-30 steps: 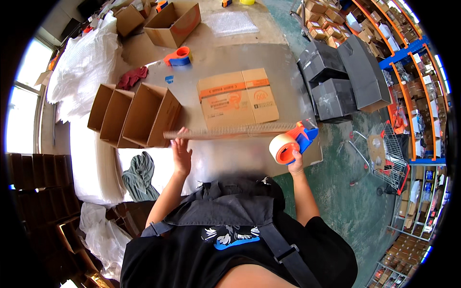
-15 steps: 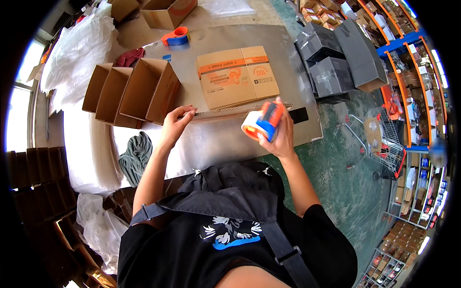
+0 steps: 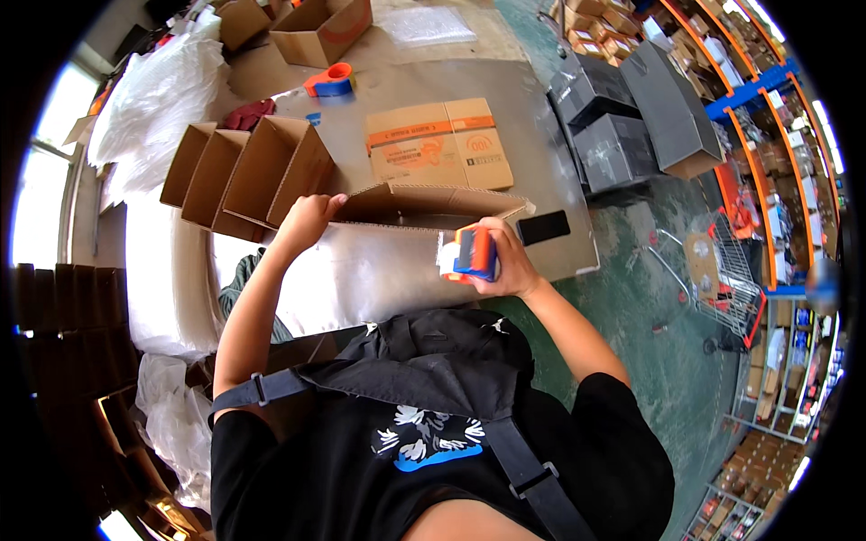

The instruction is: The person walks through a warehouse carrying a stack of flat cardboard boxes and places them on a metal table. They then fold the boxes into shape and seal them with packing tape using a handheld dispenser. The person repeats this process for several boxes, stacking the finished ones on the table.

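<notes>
Your left hand (image 3: 305, 219) grips the left end of the opened cardboard box (image 3: 424, 207) standing on the desk (image 3: 361, 270); your right hand (image 3: 507, 261) is clamped around the orange-blue tape dispenser (image 3: 467, 254) just beside it.

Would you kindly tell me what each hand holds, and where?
Left hand grips the open cardboard box at its left end; right hand holds the tape dispenser by its handle.

A warehouse packing station: orange-and-blue storage racks (image 3: 767, 117) are standing right of the steel packing table (image 3: 379, 261), cardboard boxes (image 3: 244, 171) crowding it.
</notes>
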The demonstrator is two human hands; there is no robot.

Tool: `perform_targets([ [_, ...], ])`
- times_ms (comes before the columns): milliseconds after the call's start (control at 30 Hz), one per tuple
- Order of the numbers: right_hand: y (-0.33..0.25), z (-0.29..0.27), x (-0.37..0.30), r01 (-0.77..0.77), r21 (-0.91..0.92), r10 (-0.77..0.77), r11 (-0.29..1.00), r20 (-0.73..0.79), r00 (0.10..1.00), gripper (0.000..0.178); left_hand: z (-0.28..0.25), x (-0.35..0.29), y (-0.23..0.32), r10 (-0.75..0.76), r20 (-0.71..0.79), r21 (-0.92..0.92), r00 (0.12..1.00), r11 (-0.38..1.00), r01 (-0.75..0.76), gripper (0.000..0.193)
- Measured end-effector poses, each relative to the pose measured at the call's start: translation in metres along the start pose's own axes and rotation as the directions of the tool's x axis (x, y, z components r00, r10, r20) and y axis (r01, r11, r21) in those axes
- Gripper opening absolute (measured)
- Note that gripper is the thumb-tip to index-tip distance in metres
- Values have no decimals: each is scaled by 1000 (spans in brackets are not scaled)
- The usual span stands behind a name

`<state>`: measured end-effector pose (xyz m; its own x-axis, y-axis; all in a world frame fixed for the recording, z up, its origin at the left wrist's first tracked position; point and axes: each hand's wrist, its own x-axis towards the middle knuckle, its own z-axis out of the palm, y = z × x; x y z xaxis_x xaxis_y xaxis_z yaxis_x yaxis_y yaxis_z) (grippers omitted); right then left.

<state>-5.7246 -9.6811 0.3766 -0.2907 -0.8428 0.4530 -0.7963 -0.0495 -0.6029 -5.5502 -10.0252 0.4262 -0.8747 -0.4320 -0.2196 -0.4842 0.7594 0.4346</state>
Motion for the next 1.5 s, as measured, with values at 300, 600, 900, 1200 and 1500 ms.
perform_targets([
  [300,34,-122,16,-51,326,-164,944,597,785,76,53,-85,115,-181,189,-193,965,957,217,52],
  [600,45,-126,54,-490,303,-124,817,923,364,72,133,-37,169,-208,320,77,924,978,193,37],
  [900,73,-64,59,-772,204,-120,602,979,166,59,107,-90,147,366,163,-419,916,866,-272,41],
  [1200,54,-84,82,-858,458,-179,233,887,425,66,132,-63,141,132,-58,93,990,988,-126,44],
  [1500,46,-29,93,-718,680,118,-151,733,669,48,151,-77,161,382,-464,535,800,840,-91,66],
])
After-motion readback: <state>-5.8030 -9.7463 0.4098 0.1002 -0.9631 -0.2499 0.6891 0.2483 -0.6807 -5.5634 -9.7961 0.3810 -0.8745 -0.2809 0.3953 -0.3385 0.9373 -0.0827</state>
